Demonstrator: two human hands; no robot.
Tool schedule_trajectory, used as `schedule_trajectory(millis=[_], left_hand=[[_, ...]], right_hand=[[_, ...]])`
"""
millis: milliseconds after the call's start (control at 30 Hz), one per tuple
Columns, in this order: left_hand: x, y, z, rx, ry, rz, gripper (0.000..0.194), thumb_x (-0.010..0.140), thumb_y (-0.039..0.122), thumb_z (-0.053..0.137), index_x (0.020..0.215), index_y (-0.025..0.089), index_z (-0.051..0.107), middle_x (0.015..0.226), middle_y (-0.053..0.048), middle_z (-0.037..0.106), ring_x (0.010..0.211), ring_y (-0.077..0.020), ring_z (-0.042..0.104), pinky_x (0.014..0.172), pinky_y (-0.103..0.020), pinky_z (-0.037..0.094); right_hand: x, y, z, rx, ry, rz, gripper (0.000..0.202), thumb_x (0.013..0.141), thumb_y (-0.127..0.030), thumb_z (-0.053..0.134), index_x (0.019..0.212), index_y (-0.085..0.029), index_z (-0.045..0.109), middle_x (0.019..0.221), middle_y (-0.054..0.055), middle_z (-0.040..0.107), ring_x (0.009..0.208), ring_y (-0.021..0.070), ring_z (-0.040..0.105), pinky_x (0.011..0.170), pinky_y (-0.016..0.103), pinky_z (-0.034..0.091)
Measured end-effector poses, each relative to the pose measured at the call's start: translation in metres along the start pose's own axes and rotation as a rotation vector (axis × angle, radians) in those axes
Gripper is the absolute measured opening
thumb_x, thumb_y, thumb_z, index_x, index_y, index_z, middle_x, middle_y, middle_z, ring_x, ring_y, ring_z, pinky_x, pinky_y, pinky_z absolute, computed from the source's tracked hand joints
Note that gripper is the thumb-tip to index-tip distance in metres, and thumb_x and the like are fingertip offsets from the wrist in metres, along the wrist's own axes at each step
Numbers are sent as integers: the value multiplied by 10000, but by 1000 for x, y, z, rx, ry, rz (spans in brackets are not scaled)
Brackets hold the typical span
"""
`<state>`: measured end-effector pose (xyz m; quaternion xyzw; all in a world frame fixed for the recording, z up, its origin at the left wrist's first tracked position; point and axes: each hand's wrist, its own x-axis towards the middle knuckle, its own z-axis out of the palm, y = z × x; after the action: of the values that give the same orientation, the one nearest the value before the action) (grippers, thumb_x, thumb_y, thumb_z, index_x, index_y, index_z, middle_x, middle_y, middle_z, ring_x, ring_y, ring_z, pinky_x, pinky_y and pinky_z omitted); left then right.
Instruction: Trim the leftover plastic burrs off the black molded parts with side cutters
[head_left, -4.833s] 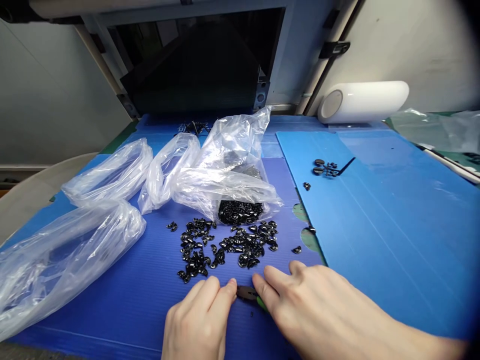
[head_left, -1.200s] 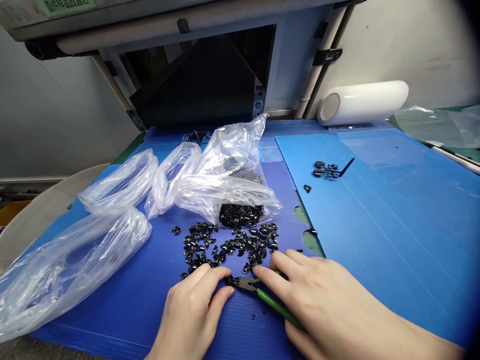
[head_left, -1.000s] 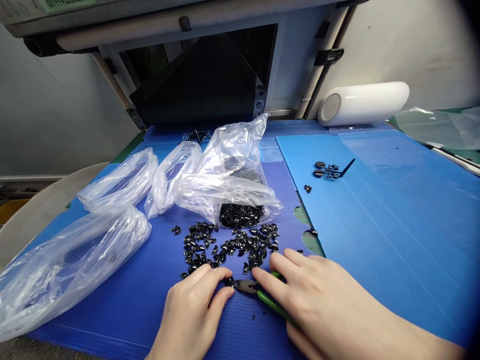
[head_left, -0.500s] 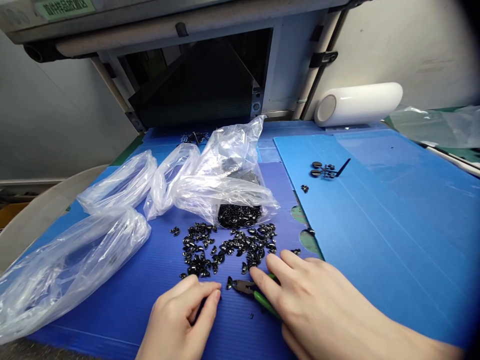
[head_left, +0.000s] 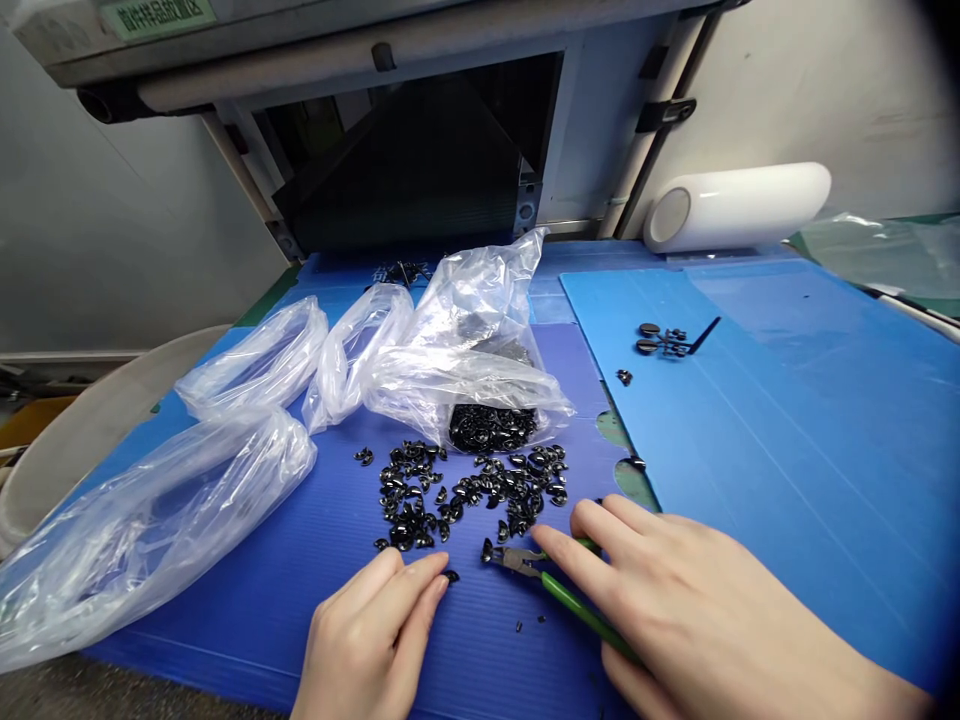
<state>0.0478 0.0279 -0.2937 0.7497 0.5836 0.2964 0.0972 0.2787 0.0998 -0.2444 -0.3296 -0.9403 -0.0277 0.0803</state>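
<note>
My left hand [head_left: 379, 625] pinches a small glossy black half-round piece [head_left: 451, 576] between thumb and index finger, with only its tip showing. My right hand [head_left: 637, 590] is wrapped round green-handled nippers [head_left: 577, 608], whose handles are spread a little and whose metal jaws point left. At the jaw tips is another small black piece [head_left: 487, 551]; whether the jaws grip it or just touch it, I cannot tell. Just beyond both hands lies a loose spread of similar black pieces [head_left: 409, 525] on the blue ribbed sheet [head_left: 480, 660]. Tiny black scraps [head_left: 541, 619] lie below the nippers.
Behind the spread, a clear plastic bag [head_left: 480, 310] holds many black pieces. Crumpled clear bags [head_left: 225, 490] lie at the left. A black moulded sprue [head_left: 664, 340] rests on the lighter blue board [head_left: 780, 420] at the right. A white cylinder [head_left: 739, 208] stands behind it.
The view has shifted slightly, moving the scene right. The nippers are farther from my left hand, and more of their handles shows. A black tip now shows at my left fingertips; a second scrap is visible.
</note>
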Motion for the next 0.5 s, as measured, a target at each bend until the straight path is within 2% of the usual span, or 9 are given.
schedule_trajectory(millis=[67,167,300,400,500], left_hand=[[-1,-2,-3,3,-17,7,224,876,161,537,1090,192,599,689,10,529,575,-88,550,548,-186,447],[0,-5,-5,30,-111,40,264,888,157,503,1140,188,575,707,-5,521,609,-109,561,544,-201,458],[2,-7,-4,66,-193,80,255,894,164,480,1121,215,585,704,-12,526,620,-134,565,535,-227,471],[0,-6,0,58,-159,69,210,889,173,494,1066,217,598,728,-20,563,635,-145,578,547,-243,482],[-4,-3,5,81,-87,61,170,880,197,528,1033,212,600,753,-19,605,647,-148,600,568,-245,498]], right_hand=[[1,1,0,13,18,8,404,560,-186,533,946,-186,650,822,90,623,638,233,555,450,319,459],[4,1,0,-11,31,-8,468,532,-183,539,983,-163,665,806,95,635,633,246,567,458,359,505],[6,2,-3,-40,65,-27,444,525,-178,547,949,-147,672,788,105,634,606,241,561,428,346,497],[2,3,0,-36,110,-30,434,559,-173,504,974,-161,631,822,108,623,624,243,554,416,328,450],[-6,0,13,-10,182,-55,455,499,-160,457,933,-186,590,817,80,604,658,243,547,454,330,412]])
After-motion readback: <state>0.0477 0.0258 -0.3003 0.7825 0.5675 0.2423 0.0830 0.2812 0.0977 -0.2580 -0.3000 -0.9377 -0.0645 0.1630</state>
